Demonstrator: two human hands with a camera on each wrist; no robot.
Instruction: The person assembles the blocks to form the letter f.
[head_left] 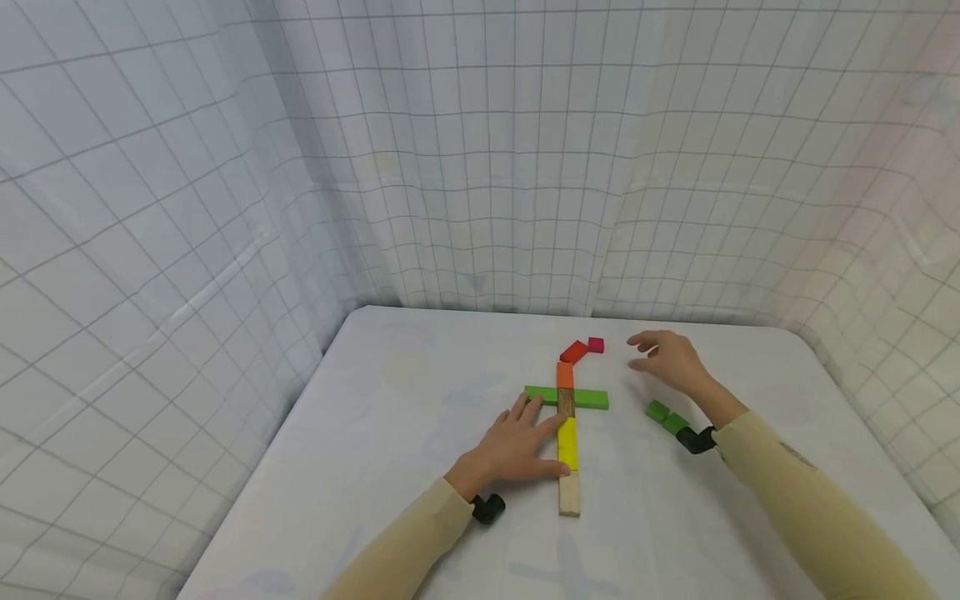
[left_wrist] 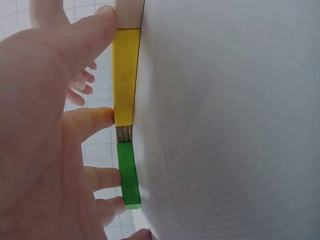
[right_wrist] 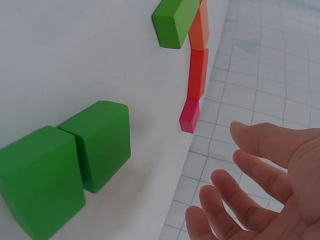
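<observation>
White bench [head_left: 420,392] amid white grid-lined curtains [head_left: 517,167]; left hand [head_left: 517,446], fingers outspread, touches a yellow rectangular block [head_left: 567,446] mid-bench; right hand [head_left: 672,363], fingers loosely bent and empty, hovers near a small pink block [head_left: 596,345]

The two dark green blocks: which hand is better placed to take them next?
Likely the right hand: it is empty and close to the dark green blocks. The left hand is farther away, touching the yellow block.

On the table [head_left: 420,358], a row of blocks [head_left: 567,450] points away from the person, a bar [head_left: 592,399] at either side. Beyond, a slanted block [head_left: 574,352] leads right to an end block [head_left: 596,345]. Two short blocks [head_left: 657,411] lie rightward, perhaps touching, from where I stand.
</observation>
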